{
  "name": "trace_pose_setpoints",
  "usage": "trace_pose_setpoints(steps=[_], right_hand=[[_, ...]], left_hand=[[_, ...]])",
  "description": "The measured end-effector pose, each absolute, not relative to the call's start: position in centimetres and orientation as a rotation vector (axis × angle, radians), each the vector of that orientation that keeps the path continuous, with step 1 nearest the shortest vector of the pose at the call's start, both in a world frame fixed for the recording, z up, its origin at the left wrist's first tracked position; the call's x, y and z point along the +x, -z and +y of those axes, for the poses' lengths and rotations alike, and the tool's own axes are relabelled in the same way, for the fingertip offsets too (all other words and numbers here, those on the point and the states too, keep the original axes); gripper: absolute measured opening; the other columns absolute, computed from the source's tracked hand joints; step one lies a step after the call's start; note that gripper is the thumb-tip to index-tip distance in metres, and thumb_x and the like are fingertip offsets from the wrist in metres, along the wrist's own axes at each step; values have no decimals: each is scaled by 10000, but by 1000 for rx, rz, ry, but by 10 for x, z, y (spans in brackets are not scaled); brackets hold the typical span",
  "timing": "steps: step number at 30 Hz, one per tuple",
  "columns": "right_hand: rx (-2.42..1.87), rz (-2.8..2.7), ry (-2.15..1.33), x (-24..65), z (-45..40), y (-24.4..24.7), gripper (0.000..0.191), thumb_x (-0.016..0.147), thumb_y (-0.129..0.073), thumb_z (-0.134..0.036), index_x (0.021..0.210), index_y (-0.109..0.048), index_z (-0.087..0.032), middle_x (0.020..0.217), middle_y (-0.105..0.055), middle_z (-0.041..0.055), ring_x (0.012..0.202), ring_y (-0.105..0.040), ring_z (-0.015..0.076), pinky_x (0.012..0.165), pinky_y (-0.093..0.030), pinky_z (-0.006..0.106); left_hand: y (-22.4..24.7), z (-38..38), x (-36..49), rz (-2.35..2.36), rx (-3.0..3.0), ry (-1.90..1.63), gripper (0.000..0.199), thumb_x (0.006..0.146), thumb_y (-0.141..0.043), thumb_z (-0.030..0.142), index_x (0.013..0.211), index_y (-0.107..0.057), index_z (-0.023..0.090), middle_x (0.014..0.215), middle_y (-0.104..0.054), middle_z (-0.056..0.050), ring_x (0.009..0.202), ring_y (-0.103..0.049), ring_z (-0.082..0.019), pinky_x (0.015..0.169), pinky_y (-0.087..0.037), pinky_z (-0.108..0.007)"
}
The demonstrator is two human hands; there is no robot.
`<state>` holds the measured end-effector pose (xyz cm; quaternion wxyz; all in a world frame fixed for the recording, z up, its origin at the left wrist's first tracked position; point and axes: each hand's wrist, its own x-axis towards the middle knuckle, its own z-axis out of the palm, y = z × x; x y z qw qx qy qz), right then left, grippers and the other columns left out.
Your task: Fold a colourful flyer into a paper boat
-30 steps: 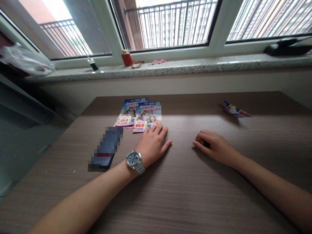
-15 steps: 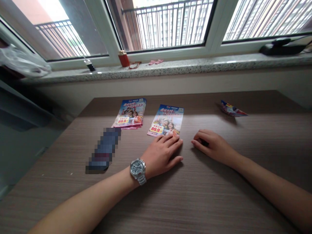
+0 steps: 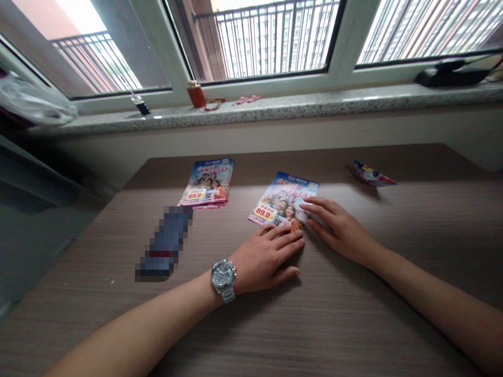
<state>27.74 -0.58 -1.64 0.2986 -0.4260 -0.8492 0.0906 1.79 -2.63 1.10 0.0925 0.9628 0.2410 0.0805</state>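
The left hand (image 3: 267,256) lies open, fingers flat on the flyer's (image 3: 281,201) near edge; the right hand (image 3: 338,225) rests spread on it, ungripping. Another flyer stack (image 3: 206,183) lies beyond the left fingers.

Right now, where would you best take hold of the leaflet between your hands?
Probably its far right corner, with the right hand coming from the right. The leaflet lies flat, the left hand covers its near edge, and that corner is bare, so a pinch there seems easiest.
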Motion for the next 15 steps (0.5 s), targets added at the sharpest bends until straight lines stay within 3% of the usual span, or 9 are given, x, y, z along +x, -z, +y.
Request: trace_pose_setpoints(steps=[4,10,15], right_hand=[[-1198,-2279,-258,278,-4,22,448,1001,-473,-295,1448,-469,-264,1514,-472,128,1403,-429,299,1149,-378,539],[-1205,-2336,-302,279,-4,25,376,990,-494,-322,1352,-572,-258,1483,-522,112,1384,-466,287,1153,-384,523],[-1136,-2344,-354,278,-7,18,370,970,-519,-275,1334,-584,-260,1476,-538,102,1390,-469,276,1165,-368,516]], left_hand=[[-9,-27,18,648,2868,-263,526,1021,-425,495,1465,-444,213,1551,-445,-48,1416,-402,-289,1154,-302,-490],[-11,-25,18,520,2877,-286,443,1033,-429,439,1413,-503,224,1519,-489,-34,1394,-435,-284,1135,-356,-459],[-13,-17,13,560,2843,-413,383,1034,-440,372,1378,-535,232,1457,-552,-44,1276,-549,-238,1088,-421,-416]])
